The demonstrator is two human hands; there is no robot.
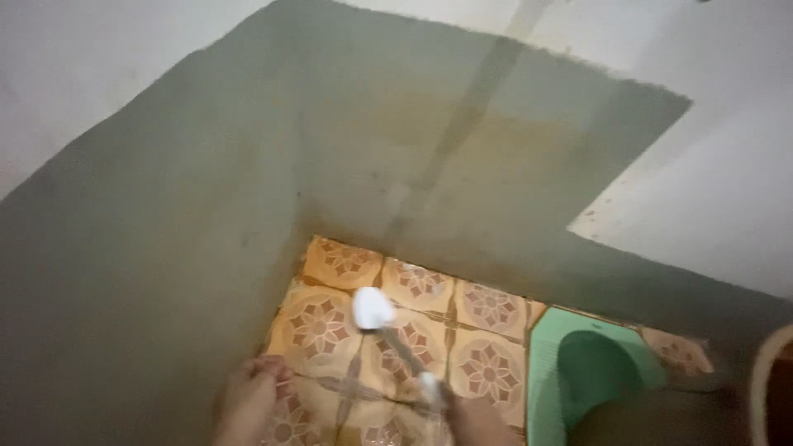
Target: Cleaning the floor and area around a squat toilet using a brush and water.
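A person's right hand (pixel 475 421), at the lower frame edge, grips the handle of a white-headed brush (pixel 373 309) whose head rests on the patterned orange floor tiles (pixel 487 310). Whether the blurred left hand (pixel 248 405) is open is unclear. A green squat toilet (pixel 591 367) sits to the right.

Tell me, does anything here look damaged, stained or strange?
Yes. The grey wall carries a long pale streak running down toward the floor corner, with a brownish patch around it, like a water stain. The patterned tiles under the brush have dark, dirty joints. Nothing looks broken.
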